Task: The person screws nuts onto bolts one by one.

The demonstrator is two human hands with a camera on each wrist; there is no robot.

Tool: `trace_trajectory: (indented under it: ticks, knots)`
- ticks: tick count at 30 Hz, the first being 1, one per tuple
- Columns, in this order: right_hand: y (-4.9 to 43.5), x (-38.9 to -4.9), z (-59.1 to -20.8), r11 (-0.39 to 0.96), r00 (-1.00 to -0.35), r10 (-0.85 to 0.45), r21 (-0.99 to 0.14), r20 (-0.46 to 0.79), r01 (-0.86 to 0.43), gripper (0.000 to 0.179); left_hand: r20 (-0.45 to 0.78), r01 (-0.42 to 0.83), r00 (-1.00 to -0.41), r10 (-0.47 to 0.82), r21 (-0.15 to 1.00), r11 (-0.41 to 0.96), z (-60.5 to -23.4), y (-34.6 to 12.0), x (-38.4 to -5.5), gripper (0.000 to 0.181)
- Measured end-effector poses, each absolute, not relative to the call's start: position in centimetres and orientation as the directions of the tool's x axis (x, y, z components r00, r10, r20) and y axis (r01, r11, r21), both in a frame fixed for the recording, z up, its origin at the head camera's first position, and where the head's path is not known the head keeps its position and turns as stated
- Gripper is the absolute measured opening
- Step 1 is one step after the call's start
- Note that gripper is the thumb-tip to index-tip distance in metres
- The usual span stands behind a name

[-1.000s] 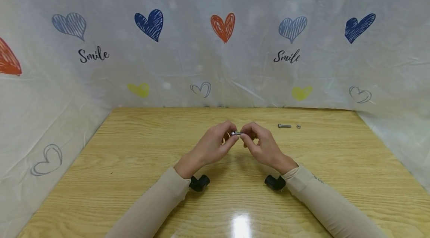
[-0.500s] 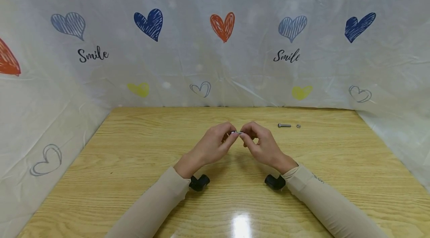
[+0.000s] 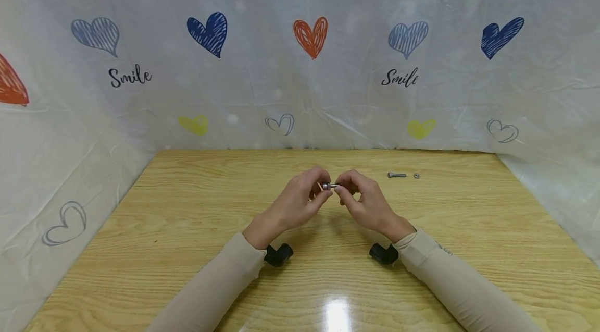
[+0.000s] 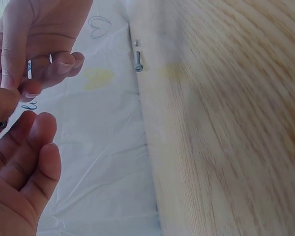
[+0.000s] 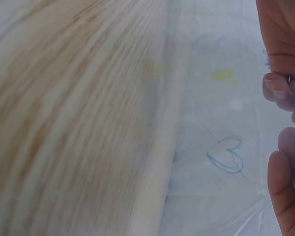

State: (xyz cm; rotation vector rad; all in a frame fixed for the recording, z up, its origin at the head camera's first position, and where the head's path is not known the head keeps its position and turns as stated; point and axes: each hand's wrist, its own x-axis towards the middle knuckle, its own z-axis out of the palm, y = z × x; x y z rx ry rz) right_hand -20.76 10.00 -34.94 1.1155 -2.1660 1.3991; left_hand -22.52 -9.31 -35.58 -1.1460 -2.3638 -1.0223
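Observation:
A small silvery bolt lies level between the two hands in the head view, its head to the left. A wider ring close to the head looks like a nut. My left hand has its thumb and forefinger curled round this head end. My right hand pinches the shank's far end, and its fingertips hide the tip. In the left wrist view the bolt's dark socket head shows at the left edge, mostly covered by fingers. The right wrist view cuts off the grip.
Another bolt and a loose nut lie on the wooden table, behind the right hand and to its right. A white cloth with printed hearts hangs along the table's back edge. Black wrist mounts sit under both wrists.
The left thumb and forefinger closed over the bolt's head end half a second ago, then parted slightly, baring the head and nut. The right hand stays almost still.

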Motion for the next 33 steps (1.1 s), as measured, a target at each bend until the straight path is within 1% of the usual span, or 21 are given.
trace_trajectory:
  ticks: [8, 16, 22, 25, 28, 33]
  knots:
    - [10.02, -20.74, -34.83, 0.209, -0.625, -0.434, -0.603, 0.648, -0.77, 0.008, 0.545, 0.769, -0.638, 0.544, 0.471, 0.432, -35.68, -9.28, -22.52, 0.004]
    - [10.0, -20.78, -34.76, 0.215, -0.625, -0.436, -0.599, 0.648, -0.771, 0.007, 0.515, 0.739, -0.674, 0.529, 0.477, 0.476, -35.69, -9.27, -22.41, 0.013]
    - [10.04, -20.82, -34.88, 0.215, -0.623, -0.438, -0.598, 0.648, -0.772, 0.007, 0.501, 0.728, -0.685, 0.529, 0.494, 0.475, -35.78, -9.29, -22.47, 0.015]
    - [10.03, -20.76, -34.89, 0.217, -0.626, -0.439, -0.6, 0.645, -0.77, 0.009, 0.495, 0.721, -0.692, 0.525, 0.513, 0.466, -35.78, -9.29, -22.5, 0.019]
    - [10.02, -20.72, -34.86, 0.219, -0.629, -0.44, -0.603, 0.641, -0.767, 0.008, 0.502, 0.727, -0.685, 0.528, 0.512, 0.457, -35.7, -9.3, -22.46, 0.023]
    - [9.97, -20.76, -34.88, 0.215, -0.633, -0.441, -0.609, 0.637, -0.763, 0.007, 0.531, 0.764, -0.645, 0.55, 0.467, 0.445, -35.57, -9.31, -22.44, 0.016]
